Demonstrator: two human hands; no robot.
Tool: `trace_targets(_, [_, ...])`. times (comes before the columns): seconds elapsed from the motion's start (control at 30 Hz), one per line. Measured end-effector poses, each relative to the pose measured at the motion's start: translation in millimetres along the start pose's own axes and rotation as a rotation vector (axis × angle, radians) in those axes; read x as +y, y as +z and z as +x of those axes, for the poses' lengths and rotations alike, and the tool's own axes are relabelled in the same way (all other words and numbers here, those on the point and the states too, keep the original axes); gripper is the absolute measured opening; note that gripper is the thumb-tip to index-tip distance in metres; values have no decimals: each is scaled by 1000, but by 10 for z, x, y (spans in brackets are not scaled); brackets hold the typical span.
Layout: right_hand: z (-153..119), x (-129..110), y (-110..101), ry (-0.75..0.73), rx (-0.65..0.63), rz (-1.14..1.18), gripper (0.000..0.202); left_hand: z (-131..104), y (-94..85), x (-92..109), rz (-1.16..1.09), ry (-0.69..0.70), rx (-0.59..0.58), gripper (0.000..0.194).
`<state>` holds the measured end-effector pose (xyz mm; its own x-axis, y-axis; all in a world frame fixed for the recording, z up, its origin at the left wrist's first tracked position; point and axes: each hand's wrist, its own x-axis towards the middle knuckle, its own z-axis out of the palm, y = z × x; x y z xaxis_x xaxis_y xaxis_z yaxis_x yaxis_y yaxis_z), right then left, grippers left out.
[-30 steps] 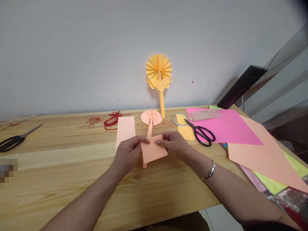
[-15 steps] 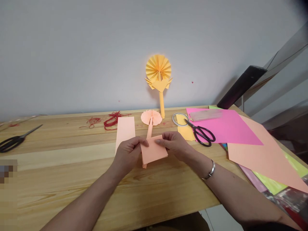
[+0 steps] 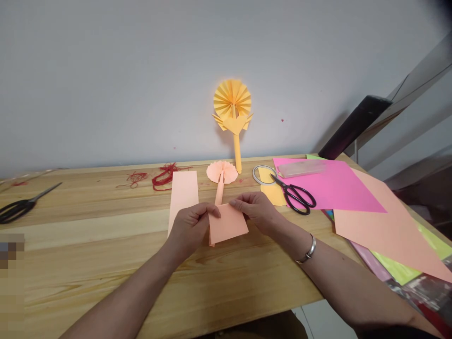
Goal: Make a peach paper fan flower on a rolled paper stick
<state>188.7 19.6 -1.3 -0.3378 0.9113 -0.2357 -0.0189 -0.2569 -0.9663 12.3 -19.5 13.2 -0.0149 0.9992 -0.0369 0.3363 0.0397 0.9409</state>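
Note:
A folded piece of peach paper (image 3: 229,225) is pinched between my two hands above the table. My left hand (image 3: 190,228) grips its left edge, thumb on top. At its upper right corner, my right hand (image 3: 256,209) closes on it with thumb and fingers. Behind the folded paper lies a peach paper fan (image 3: 222,174) with a rolled handle; the handle's lower part is mostly hidden. A peach paper strip (image 3: 185,188) lies by my left hand, partly covered by it. Against the wall leans a finished-looking yellow paper fan (image 3: 233,101) with a heart on its handle.
Black-handled scissors (image 3: 298,195) and a roll of tape (image 3: 264,174) rest at the right over yellow paper. Beyond them are pink paper (image 3: 335,188) and a large peach sheet (image 3: 381,230). Red thread (image 3: 165,177) and more scissors (image 3: 30,203) lie on the left.
The folded paper has shifted slightly down and toward me. My right thumb has slid up to the paper's top corner. My left hand keeps its hold.

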Motion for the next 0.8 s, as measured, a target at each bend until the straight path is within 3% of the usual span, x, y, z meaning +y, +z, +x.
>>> trace_targets(0.37, [-12, -5, 19, -39, 62, -106, 28, 17, -6, -21, -1, -3, 20, 17])
trace_targets(0.63, [-22, -28, -2, 55, -80, -11, 25, 51, -35, -56, -101, -119, -50, 12])
trace_targets(0.8, [-29, -58, -1, 35, -151, -21, 27, 45, -37, 26, -86, -132, 59, 9])
